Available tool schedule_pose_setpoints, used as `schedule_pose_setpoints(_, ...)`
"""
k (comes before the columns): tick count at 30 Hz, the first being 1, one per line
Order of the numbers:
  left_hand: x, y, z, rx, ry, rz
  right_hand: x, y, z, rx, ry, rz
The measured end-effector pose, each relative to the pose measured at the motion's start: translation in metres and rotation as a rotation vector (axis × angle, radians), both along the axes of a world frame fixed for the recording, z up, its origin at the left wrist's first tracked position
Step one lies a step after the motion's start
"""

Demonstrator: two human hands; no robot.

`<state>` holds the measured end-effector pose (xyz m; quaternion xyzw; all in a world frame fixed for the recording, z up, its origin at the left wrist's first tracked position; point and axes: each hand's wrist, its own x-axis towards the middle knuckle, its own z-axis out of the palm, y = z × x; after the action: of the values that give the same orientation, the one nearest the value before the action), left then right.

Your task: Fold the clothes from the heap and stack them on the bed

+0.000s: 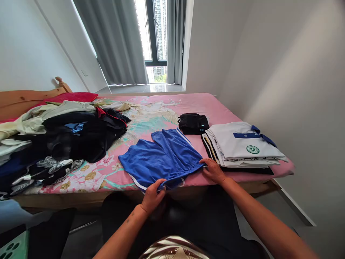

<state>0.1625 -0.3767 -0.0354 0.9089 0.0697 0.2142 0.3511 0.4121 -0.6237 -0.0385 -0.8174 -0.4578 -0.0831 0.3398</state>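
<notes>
Blue shorts (161,154) with white side stripes lie spread on the bed, legs pointing away from me and waistband at the near edge. My left hand (153,196) is closed on the left end of the waistband. At the waistband's right end, my right hand (212,169) pinches the fabric. Close by on the right is a stack of folded clothes, topped by a white polo shirt (239,142) with a blue collar and a round green badge. A folded black garment (193,123) sits behind the shorts, beside that stack.
A heap of loose dark and light clothes (72,135) covers the bed's left side, near a red pillow (70,97) and the wooden headboard (24,99). The pink floral sheet (151,111) shows between. A white wall (291,90) stands at right; grey curtains (118,43) hang by the window.
</notes>
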Motion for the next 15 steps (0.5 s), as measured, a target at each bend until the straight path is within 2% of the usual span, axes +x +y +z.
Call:
schedule_pose_setpoints(3,-0.002,0.017,0.043,-0.042,-0.030,0.025,-0.007,0.008,0.028,0.135,0.055,-0.045)
schedule_pose_setpoints(6,-0.008,0.034,0.081,-0.059,-0.046,0.203,-0.021,0.018,0.070,0.243,0.131,-0.057)
schedule_pose_setpoints(8,-0.013,0.043,0.103,-0.061,-0.043,0.269,-0.031,0.024,0.099,0.284,0.205,-0.042)
schedule_pose_setpoints(11,-0.019,0.055,0.130,0.006,-0.029,0.241,-0.044,0.032,0.135,0.274,0.289,-0.009)
schedule_pose_setpoints(15,-0.022,0.067,0.155,0.119,0.060,0.267,-0.051,0.038,0.159,0.218,0.325,0.050)
